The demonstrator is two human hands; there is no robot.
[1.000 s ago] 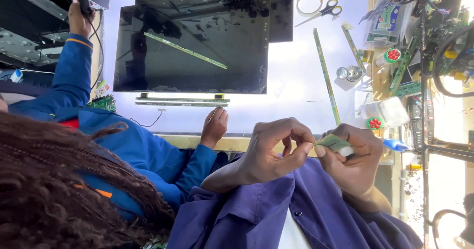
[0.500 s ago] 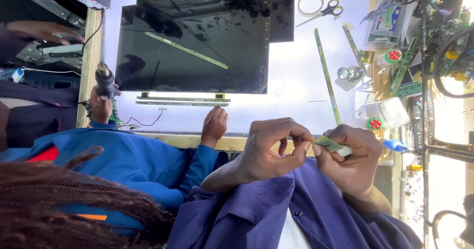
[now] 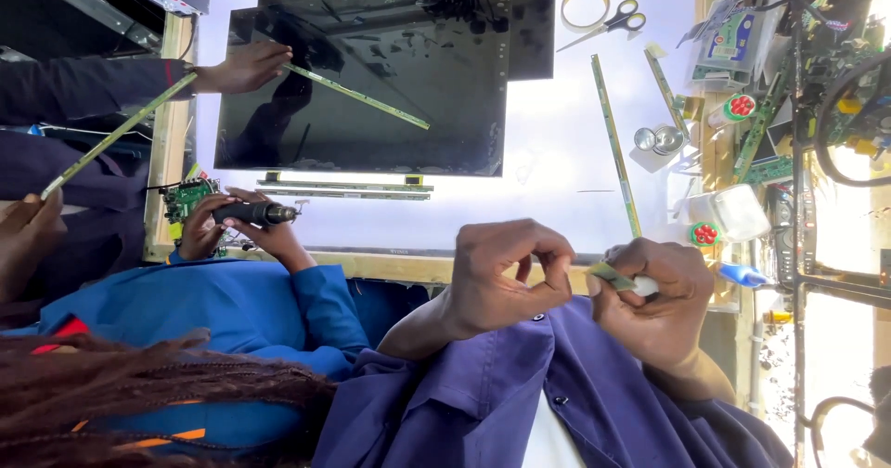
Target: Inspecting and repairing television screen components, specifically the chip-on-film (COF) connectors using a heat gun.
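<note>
A large dark flat screen panel (image 3: 362,78) is lying on the bright white worktable (image 3: 557,162), its glossy black face reflecting shapes above it. A second dark panel (image 3: 534,22) is lying partly under it, sticking out toward the top edge. At the far right, a flat green and white package (image 3: 733,36) is resting among clutter, and a clear plastic tub (image 3: 738,213) with a red-patterned label (image 3: 705,234) is standing near the table's edge.

We held a small greenish strip (image 3: 611,275) pinched in our right hand (image 3: 654,292), one end poking out toward our left hand (image 3: 506,278), at the counter's (image 3: 557,162) near edge.
</note>
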